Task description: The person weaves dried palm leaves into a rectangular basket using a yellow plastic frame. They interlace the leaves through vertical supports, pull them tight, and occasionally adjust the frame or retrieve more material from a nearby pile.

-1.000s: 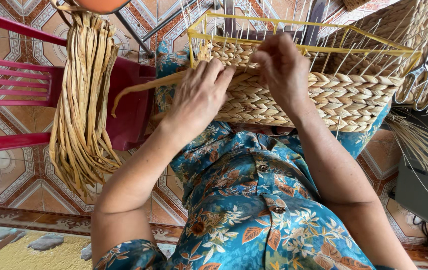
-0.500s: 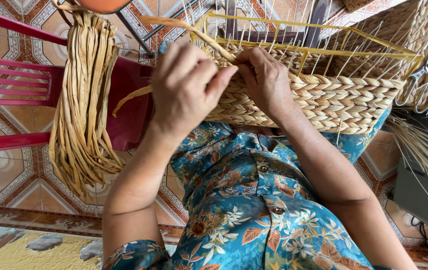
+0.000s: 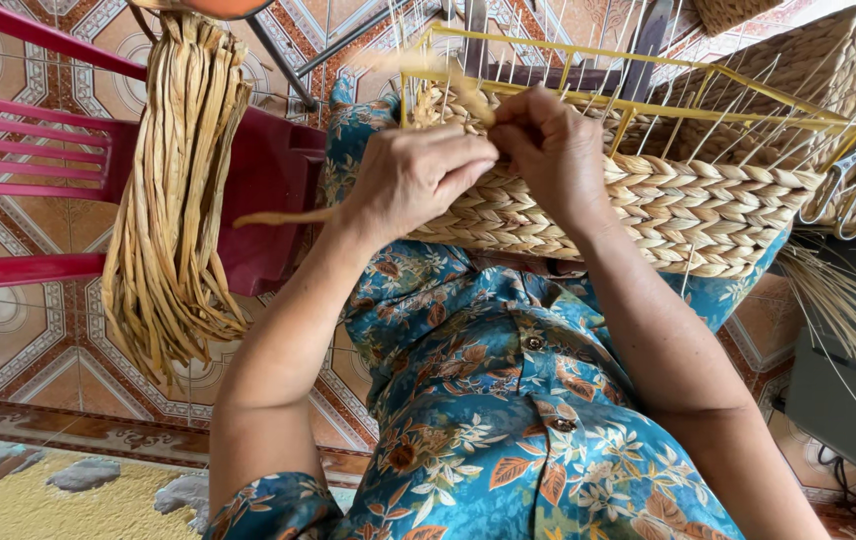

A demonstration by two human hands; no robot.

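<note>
- Half-woven basket [image 3: 648, 215]: rests on the person's lap, against a blue floral garment [image 3: 508, 420]; side wall of thick plaited straw-coloured fibre, coarse and ribbed; a yellow wire frame [image 3: 708, 90] rises bare above the weave, thin pale stakes standing through it
- Left hand [image 3: 418, 180]: fingers curled tight, pinching a flat dried strand [image 3: 288, 216] at the upper edge of the weave; the strand's tail runs out leftward
- Right hand [image 3: 553, 150]: closed narrow, fingertips meeting the left hand's at the same spot on the weave; the exact grip is hidden behind the knuckles
- Bundle of dried fibre strips [image 3: 178, 200]: hangs left of the lap, long, flat and limp, in front of a red plastic chair [image 3: 98, 180]
- Scissors [image 3: 853, 175]: at the right, just beside the basket's corner
- Finished woven basket [image 3: 838, 70]: behind, upper right
- Patterned tile floor [image 3: 8, 340]: beneath
</note>
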